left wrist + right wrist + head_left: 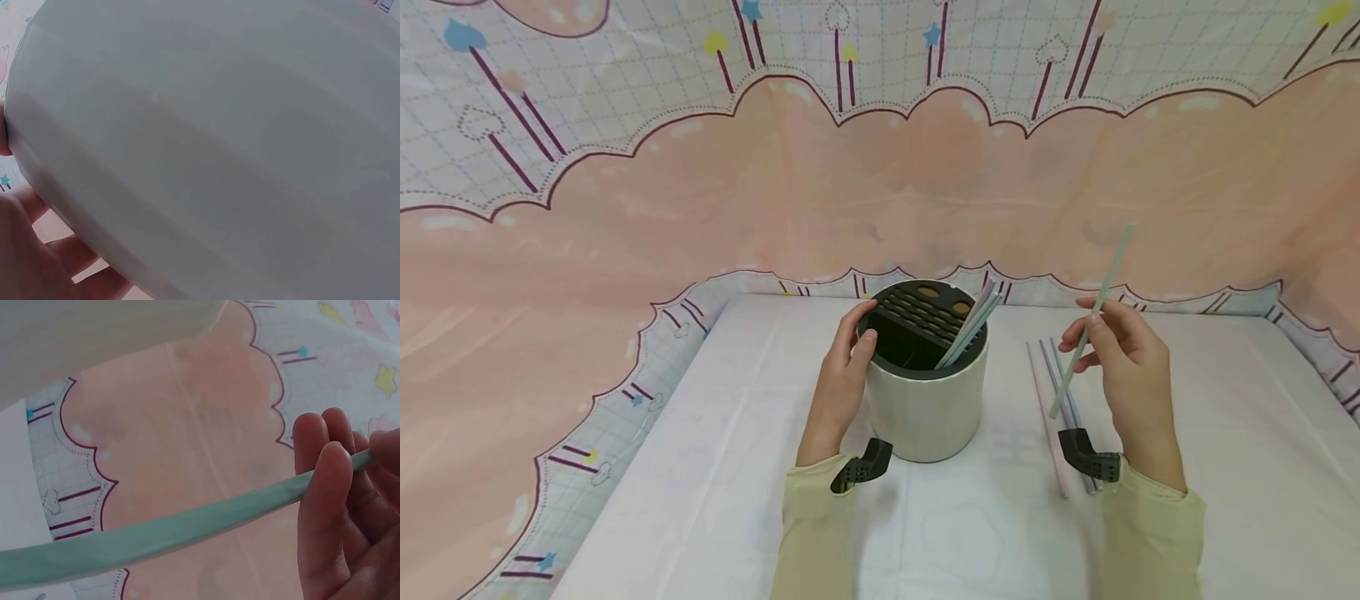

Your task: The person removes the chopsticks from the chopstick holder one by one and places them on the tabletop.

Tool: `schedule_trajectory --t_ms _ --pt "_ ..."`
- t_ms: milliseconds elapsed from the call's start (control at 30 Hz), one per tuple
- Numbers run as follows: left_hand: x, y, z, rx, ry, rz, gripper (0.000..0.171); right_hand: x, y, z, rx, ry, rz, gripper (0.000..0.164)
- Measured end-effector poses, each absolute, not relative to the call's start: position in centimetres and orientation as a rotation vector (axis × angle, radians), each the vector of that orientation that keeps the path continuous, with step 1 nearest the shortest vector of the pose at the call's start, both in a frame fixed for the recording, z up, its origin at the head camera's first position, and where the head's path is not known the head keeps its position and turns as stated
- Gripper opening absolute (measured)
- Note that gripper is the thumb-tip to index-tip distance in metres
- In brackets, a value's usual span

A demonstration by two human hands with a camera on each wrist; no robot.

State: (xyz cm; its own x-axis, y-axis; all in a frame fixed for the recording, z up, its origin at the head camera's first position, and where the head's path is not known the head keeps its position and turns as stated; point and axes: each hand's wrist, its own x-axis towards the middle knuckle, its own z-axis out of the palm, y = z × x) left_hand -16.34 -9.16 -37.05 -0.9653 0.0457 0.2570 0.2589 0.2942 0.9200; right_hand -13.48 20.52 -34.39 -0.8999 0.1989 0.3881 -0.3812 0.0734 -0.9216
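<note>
The slim, straight, pale-green stick (175, 527) slants beyond the right hand's (1138, 362) fingertips, both above and below — pinched narrowly there. The left hand (842, 383) grips a white ribbed cylindrical container (928, 421).

Your left hand (842, 379) held the off-white container (925, 425) by its upper left side; slim sticks (974, 327) leaned inside it. Your right hand (1135, 358) pinched a tilted green stick (1111, 275) above loose sticks (1047, 425) on the white counter (737, 433), before a peach-and-white cloth (850, 200).
</note>
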Motion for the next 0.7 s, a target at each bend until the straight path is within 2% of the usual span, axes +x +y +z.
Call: schedule_trajectory --t_ms 700 --pt "-16.4 -8.9 -37.1 -0.294 -2.361 -1.75 0.042 -15.1 23.3 -36.5 0.014 -2.184 1.723 0.033"
